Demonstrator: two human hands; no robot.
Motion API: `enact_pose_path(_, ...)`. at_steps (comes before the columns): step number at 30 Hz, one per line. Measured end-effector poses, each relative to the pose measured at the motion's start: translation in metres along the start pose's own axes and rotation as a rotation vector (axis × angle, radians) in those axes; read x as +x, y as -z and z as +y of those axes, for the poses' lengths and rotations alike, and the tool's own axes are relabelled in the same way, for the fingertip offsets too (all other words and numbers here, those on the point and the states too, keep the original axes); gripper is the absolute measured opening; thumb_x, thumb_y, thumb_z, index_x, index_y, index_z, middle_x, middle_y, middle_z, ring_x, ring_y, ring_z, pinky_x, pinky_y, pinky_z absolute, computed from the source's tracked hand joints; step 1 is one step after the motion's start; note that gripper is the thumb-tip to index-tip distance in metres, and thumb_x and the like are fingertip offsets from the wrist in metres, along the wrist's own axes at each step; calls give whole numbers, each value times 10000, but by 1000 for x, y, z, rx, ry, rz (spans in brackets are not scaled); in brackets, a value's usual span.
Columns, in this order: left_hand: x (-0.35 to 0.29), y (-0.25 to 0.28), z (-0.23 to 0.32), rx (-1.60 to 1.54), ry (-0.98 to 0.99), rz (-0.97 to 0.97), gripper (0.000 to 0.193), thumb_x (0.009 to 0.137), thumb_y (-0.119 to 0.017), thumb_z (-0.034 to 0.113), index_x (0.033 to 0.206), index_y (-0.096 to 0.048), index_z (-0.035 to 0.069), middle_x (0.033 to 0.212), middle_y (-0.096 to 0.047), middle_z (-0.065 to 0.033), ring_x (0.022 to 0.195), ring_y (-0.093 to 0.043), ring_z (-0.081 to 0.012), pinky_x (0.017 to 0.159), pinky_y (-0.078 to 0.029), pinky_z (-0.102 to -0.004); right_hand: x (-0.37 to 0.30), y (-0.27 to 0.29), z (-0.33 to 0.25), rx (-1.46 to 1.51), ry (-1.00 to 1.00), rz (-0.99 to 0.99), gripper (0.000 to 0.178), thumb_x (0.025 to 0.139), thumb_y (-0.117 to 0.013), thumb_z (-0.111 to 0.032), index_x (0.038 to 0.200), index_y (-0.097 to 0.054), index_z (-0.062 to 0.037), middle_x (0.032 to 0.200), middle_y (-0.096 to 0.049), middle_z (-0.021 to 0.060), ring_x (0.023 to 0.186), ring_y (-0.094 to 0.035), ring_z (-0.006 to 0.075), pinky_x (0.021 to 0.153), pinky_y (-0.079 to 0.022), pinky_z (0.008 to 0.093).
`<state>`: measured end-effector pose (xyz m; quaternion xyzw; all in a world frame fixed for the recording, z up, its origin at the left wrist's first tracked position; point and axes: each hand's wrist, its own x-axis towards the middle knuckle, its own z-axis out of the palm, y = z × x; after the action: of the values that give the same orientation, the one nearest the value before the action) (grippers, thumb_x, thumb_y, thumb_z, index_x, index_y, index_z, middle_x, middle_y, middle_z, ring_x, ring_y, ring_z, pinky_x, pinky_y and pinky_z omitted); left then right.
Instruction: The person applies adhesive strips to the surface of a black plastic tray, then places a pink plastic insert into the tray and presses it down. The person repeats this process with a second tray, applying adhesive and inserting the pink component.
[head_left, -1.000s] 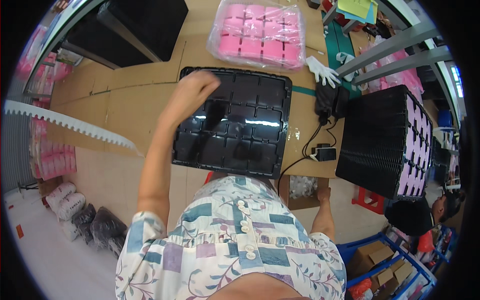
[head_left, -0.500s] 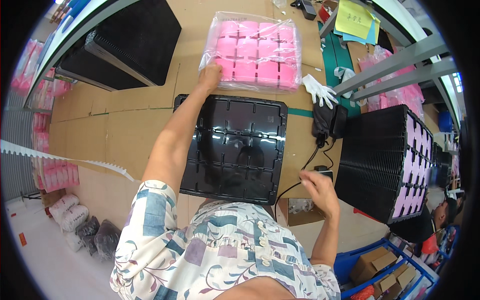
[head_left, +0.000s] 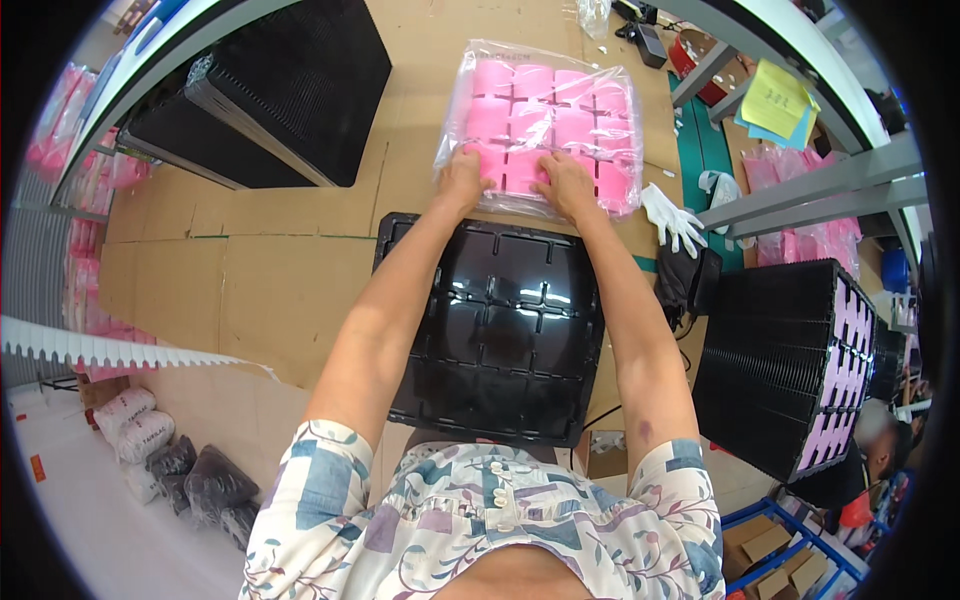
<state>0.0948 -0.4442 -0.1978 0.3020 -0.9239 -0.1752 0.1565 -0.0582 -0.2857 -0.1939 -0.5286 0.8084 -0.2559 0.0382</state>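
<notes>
A person leans over a cardboard-covered desk (head_left: pixel 290 290), seen from above, with both bare forearms stretched forward. The left hand (head_left: pixel 462 180) and the right hand (head_left: pixel 566 187) rest side by side on the near edge of a clear plastic bag of pink blocks (head_left: pixel 545 120), which lies toward the far edge of the desk. The fingers of both hands are curled down onto the bag's near rim, pressing or gripping the plastic; whether they pinch it fully cannot be told. The pink blocks sit in neat rows inside the bag.

Just in front of the bag, nearer the person and under both forearms, lies a glossy black compartment tray (head_left: pixel 500 330), flat on the desk, its cells showing nothing inside. At the far left corner stands a stack of black trays (head_left: pixel 290 90). At the right edge, a second stack of black trays with pink pieces showing along its side (head_left: pixel 790 370) stands beside a white glove (head_left: pixel 675 215) and a black cable box (head_left: pixel 695 280). Yellow sticky notes (head_left: pixel 780 100) lie at the far right.
</notes>
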Motion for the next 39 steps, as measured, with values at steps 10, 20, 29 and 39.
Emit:
enact_pose_path(10,-30,57,51,-534,72,-191,436,904,-681,375,1053,-607,-28,1180,-600,-234,987,-663,-306,793,-535,-430,34,38,8,553,-174,146,223,915,-662,-228,967,-715,-17,742,-675,81,692,-605,145,673,-482,310)
enact_pose_path(20,16,39,35,-1937,1041,-281,1174,752,-659,770,1373,-280,-151,1265,-483,-297,1137,-550,-439,951,-486,-558,18,60,1,450,-197,-12,239,912,-674,-255,903,-727,-23,641,-606,30,625,-523,79,587,-431,287)
enact_pose_path(29,23,40,7,-1790,958,-305,231,888,-713,123,1005,-576,-21,936,-629,-162,836,-647,-279,703,-580,-348,-24,43,-73,-80,176,532,165,889,-640,-152,1002,-680,-37,1006,-675,158,849,-624,360,755,-499,429)
enact_pose_path(39,-114,125,19,-1925,670,-410,254,917,-639,56,1165,-586,42,1008,-667,-50,829,-654,-125,581,-527,-228,-84,21,-129,2451,-394,593,492,993,-538,-364,1363,-517,-42,1320,-582,133,1222,-539,286,1109,-399,474)
